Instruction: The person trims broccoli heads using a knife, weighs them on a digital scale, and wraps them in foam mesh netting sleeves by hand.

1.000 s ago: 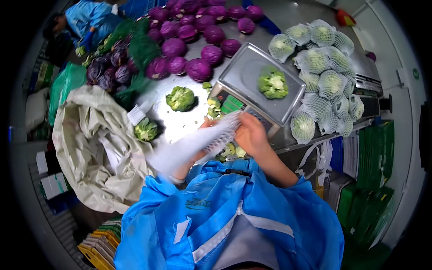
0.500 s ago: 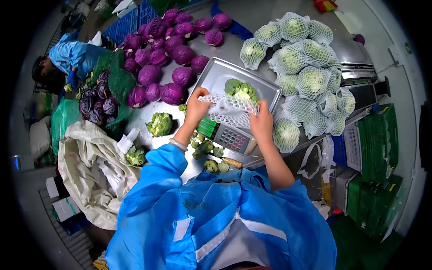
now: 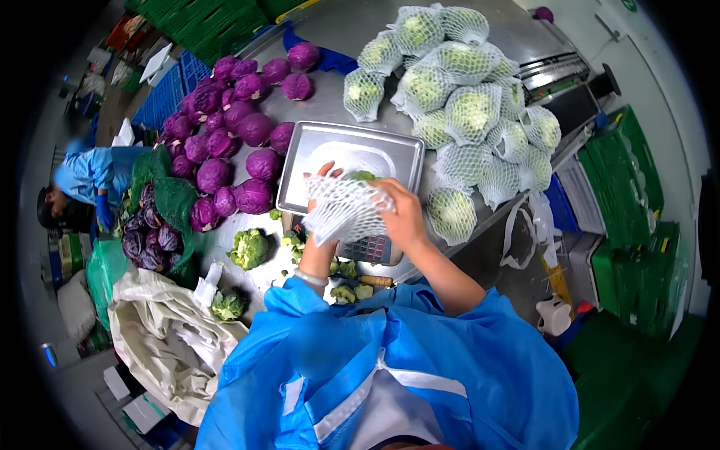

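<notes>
My right hand (image 3: 406,215) pinches the right edge of a white foam net sleeve (image 3: 341,206), which is bunched up above the scale. My left hand (image 3: 318,253) is mostly covered by the sleeve. Its fingertips stick out above the upper edge, apart from each other. Just behind the sleeve, between the hands, shows a small green part of a cauliflower head (image 3: 363,175); the rest is hidden. Beneath lies the steel tray of the weighing scale (image 3: 291,161), its keypad (image 3: 373,250) partly covered by the sleeve.
Purple cabbages (image 3: 214,174) are heaped at left, netted heads (image 3: 472,112) at right. A loose green head (image 3: 249,249), trimmings and a wooden-handled tool (image 3: 376,281) lie near me. A white sack (image 3: 150,300) stands at left; a co-worker (image 3: 97,172) is beyond, with green crates (image 3: 630,202) at right.
The sleeve, stretched between both hands before, is now bunched over my left hand. My right hand has moved in closer. The cauliflower head is now mostly hidden. The view has shifted.
</notes>
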`<state>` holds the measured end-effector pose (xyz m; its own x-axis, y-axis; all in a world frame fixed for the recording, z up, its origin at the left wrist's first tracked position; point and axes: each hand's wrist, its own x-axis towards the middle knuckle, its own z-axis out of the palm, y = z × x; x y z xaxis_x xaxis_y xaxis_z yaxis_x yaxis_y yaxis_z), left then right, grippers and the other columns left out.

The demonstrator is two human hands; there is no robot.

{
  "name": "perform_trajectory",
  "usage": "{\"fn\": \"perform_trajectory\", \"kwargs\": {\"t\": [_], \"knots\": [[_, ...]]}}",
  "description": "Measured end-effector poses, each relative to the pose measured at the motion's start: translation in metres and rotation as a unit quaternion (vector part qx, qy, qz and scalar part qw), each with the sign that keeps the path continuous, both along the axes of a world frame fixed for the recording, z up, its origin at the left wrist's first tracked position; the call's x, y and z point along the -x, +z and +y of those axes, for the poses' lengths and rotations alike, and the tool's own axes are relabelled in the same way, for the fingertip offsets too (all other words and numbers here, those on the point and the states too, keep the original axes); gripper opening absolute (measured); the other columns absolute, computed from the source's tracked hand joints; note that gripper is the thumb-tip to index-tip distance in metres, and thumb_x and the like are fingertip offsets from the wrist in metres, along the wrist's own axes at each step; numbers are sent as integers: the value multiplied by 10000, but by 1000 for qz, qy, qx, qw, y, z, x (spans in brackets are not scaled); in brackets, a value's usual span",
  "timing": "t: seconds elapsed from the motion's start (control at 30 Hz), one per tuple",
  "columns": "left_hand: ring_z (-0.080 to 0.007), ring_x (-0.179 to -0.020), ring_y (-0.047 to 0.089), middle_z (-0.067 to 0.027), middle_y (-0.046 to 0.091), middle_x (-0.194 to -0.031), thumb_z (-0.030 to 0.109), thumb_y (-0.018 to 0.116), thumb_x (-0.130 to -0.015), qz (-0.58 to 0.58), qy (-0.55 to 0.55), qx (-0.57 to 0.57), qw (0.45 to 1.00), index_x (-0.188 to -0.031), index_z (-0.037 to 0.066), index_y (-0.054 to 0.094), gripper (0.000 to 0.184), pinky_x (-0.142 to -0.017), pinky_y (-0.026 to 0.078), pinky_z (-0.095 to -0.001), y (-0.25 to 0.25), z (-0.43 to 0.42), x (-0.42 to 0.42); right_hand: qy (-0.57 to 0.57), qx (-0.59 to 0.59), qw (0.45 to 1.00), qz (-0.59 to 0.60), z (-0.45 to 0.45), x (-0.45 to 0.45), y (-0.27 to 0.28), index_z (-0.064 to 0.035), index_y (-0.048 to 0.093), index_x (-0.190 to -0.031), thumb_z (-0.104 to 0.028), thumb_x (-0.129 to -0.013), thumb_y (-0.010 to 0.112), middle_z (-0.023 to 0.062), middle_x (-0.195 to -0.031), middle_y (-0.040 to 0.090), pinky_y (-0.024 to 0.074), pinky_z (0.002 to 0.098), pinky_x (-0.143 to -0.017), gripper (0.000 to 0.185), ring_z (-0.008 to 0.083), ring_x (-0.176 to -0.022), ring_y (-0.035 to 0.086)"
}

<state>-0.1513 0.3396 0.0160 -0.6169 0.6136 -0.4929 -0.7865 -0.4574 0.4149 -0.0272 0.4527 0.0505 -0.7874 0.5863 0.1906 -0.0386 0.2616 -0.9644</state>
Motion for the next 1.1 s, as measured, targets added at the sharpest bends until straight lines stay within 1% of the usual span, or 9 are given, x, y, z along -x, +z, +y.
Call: {"fn": "perform_trajectory", "kwargs": {"t": [0.1,0.23,0.3,0.47,0.57,0.7,0.8,0.93,1.1], "knots": [[-350,-1283,437,-229,449,-1387,759,242,-872,-88,-185,-307,929,-1388,2,411,932,-1072,378,-490,-12,-24,-16,52,6,998,-35,4,-10,24,52,620,-904,-176,-895,561,115,-887,657,476,336,-643,236,200,-721,626],[-330,-1138,566,-212,572,-1260,479,336,-935,38,-90,89,991,-1291,-34,509,648,-1002,443,-436,12,-46,-45,34,301,947,-109,19,-38,-12,49,641,-866,-173,-889,601,89,-800,668,485,261,-607,227,136,-663,631],[-316,-952,641,-178,681,-1022,268,445,-832,-75,-99,31,992,-1027,-60,649,433,-912,496,-402,2,-49,-39,-19,592,803,-64,28,-38,17,57,628,-902,-173,-883,612,76,-794,667,491,261,-605,231,139,-649,630],[-309,-960,629,-185,678,-995,271,466,-812,-82,-101,17,991,-999,-71,651,431,-929,480,-401,16,-39,-55,-14,432,900,-52,17,-85,-20,-50,420,-1381,-183,-933,565,123,-1314,537,400,395,-1021,489,229,-1172,534],[-282,-985,612,-186,667,-1037,213,475,-820,142,-146,2,979,-986,-71,651,373,-932,447,-388,19,-25,-54,109,723,676,96,-6,-105,-44,-66,291,-1454,-160,-874,639,138,-1387,467,422,427,-1033,682,285,-1253,483],[-236,-1037,589,-154,645,-1099,175,530,-834,123,-113,-96,981,-1078,-47,619,342,-964,425,-349,43,1,-43,140,730,654,143,26,-103,-55,-50,395,-1405,-387,-812,628,153,-1398,475,409,498,-1048,721,333,-1266,480],[-227,-1077,552,-112,606,-1149,137,538,-867,161,-16,3,987,-1187,8,563,346,-976,407,-359,44,-14,-13,113,697,695,134,84,-64,-45,-47,406,-1396,-367,-787,615,158,-1360,510,435,492,-1024,719,338,-1219,520],[-157,-849,570,-60,623,-999,139,534,-886,147,80,186,968,-1115,40,574,253,-842,468,-316,2,-102,16,63,381,922,39,141,45,-1,-19,339,-1419,-209,-781,655,143,-1305,514,441,432,-991,737,285,-1178,529],[-123,-765,582,-33,648,-920,99,521,-890,132,205,390,888,-1102,49,576,225,-747,467,-278,-14,-229,1,130,-1,991,-31,161,200,-7,-7,360,-1402,-303,-749,724,151,-1332,483,371,346,-1023,804,296,-1212,483]]}}
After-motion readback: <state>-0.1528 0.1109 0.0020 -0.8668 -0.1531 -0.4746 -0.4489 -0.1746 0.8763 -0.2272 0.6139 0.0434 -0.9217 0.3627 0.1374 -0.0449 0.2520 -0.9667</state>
